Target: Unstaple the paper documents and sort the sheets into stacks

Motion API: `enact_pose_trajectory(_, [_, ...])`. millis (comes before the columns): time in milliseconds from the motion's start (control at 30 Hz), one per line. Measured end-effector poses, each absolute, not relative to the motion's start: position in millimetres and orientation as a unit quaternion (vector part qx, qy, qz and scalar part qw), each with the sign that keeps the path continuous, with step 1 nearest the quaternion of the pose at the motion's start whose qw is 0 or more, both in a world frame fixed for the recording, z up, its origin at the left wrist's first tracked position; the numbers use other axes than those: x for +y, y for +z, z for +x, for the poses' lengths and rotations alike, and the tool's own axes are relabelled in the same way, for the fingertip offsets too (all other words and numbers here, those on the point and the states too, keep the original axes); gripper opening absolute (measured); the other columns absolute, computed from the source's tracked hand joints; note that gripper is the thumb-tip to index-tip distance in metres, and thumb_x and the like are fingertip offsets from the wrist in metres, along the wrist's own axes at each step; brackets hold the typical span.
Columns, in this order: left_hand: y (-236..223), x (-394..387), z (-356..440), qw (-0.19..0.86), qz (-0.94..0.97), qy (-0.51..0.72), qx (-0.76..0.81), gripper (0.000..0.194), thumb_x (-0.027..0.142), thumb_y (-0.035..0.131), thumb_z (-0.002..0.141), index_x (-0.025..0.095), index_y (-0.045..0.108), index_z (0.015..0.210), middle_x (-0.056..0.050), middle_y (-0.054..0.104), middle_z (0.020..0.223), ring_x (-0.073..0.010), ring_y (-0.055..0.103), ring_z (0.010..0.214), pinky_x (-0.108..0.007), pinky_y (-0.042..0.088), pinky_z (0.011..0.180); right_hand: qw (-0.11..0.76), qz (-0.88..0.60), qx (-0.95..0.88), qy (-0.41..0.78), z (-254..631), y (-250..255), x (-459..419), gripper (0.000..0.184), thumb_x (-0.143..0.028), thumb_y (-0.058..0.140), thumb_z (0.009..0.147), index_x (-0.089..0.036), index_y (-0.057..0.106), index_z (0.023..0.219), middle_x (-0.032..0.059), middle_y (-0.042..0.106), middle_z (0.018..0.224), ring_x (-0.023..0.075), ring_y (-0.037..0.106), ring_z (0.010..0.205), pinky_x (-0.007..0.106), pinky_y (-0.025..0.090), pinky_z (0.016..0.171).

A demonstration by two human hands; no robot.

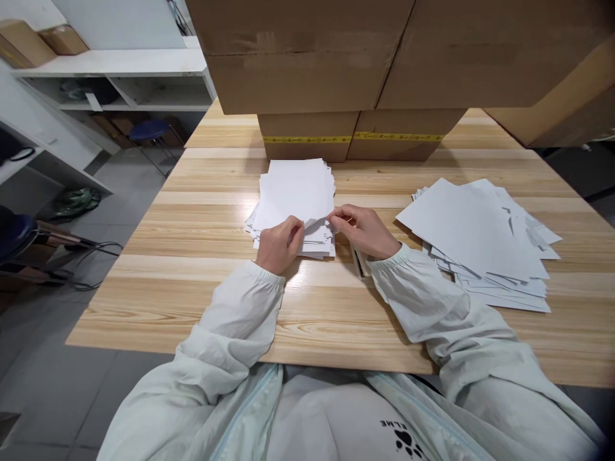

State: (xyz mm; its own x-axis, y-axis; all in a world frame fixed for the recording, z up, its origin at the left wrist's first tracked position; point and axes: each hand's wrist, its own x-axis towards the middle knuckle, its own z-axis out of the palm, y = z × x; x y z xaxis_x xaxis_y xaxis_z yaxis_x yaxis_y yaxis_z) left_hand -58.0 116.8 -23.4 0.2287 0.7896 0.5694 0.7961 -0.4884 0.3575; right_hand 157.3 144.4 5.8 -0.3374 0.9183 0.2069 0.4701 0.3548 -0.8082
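Note:
A stack of white paper sheets (295, 189) lies on the wooden table in front of me, its edges uneven. My left hand (282, 243) is closed at the near edge of the top sheet, pinching its corner area. Between my hands that near edge is lifted and curled up. My right hand (362, 229) is closed too, thumb and fingertips pinching the sheet's right corner. Under my right wrist lies a small flat object (360, 262), mostly hidden. Off to the right is a looser, fanned-out pile of paper sheets (473, 227).
Large cardboard boxes (307, 57) overhang smaller yellow-taped boxes (307, 131) at the back of the wooden table (192, 224). Another carton (567, 96) stands at the far right. Left of the table are a blue stool (148, 130) and white shelving (120, 64).

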Motion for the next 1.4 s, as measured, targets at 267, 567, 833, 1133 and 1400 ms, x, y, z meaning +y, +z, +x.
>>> enact_pose_trajectory(267, [-23.0, 114.6, -57.3, -0.025, -0.812, -0.334, -0.479, 0.012, 0.018, 0.056, 0.085, 0.021, 0.067, 0.082, -0.002, 0.076, 0.086, -0.0147, 0.071, 0.077, -0.025, 0.051, 0.068, 0.343, -0.461, -0.766, 0.289, 160.9, -1.5, 149.0, 0.023, -0.028, 0.053, 0.09, -0.019, 0.072, 0.098, 0.0064, 0.07, 0.095, 0.0168, 0.062, 0.08, 0.031, 0.047, 0.073])
enact_pose_trajectory(567, [-24.3, 113.7, -57.6, -0.007, -0.826, -0.316, -0.467, 0.014, 0.016, 0.055, 0.084, 0.021, 0.068, 0.083, -0.002, 0.077, 0.094, -0.015, 0.072, 0.079, -0.025, 0.05, 0.068, 0.279, -0.46, -0.818, 0.203, 163.2, -0.7, 148.6, 0.021, -0.024, 0.056, 0.09, -0.02, 0.076, 0.092, 0.0062, 0.065, 0.085, 0.0172, 0.058, 0.075, 0.031, 0.043, 0.071])
enact_pose_trajectory(833, [-25.1, 114.5, -56.4, -0.012, -0.797, -0.29, -0.53, 0.024, 0.027, 0.063, 0.086, 0.023, 0.067, 0.109, -0.003, 0.077, 0.106, -0.0195, 0.072, 0.092, -0.027, 0.049, 0.067, 0.226, -0.427, -0.865, 0.135, 165.4, 0.9, 143.2, 0.022, -0.028, 0.055, 0.094, -0.023, 0.076, 0.095, 0.0087, 0.065, 0.092, 0.022, 0.057, 0.087, 0.035, 0.041, 0.076])
enact_pose_trajectory(1133, [-28.3, 115.8, -59.0, -0.014, -0.794, -0.283, -0.538, 0.037, 0.032, 0.065, 0.088, 0.024, 0.06, 0.124, -0.003, 0.075, 0.115, -0.0205, 0.072, 0.095, -0.027, 0.05, 0.07, 0.212, -0.388, -0.891, 0.106, 161.3, 1.5, 137.1, 0.027, -0.026, 0.05, 0.097, -0.026, 0.076, 0.102, 0.0093, 0.063, 0.093, 0.0224, 0.054, 0.09, 0.035, 0.041, 0.076])
enact_pose_trajectory(1400, [-29.2, 116.5, -60.1, -0.02, -0.797, -0.28, -0.535, 0.041, 0.03, 0.063, 0.09, 0.023, 0.055, 0.129, -0.004, 0.076, 0.108, -0.0193, 0.072, 0.092, -0.026, 0.049, 0.068, 0.205, -0.381, -0.895, 0.106, 161.3, 2.8, 138.0, 0.032, -0.018, 0.048, 0.095, -0.025, 0.072, 0.116, 0.009, 0.061, 0.093, 0.0218, 0.053, 0.088, 0.034, 0.041, 0.073])
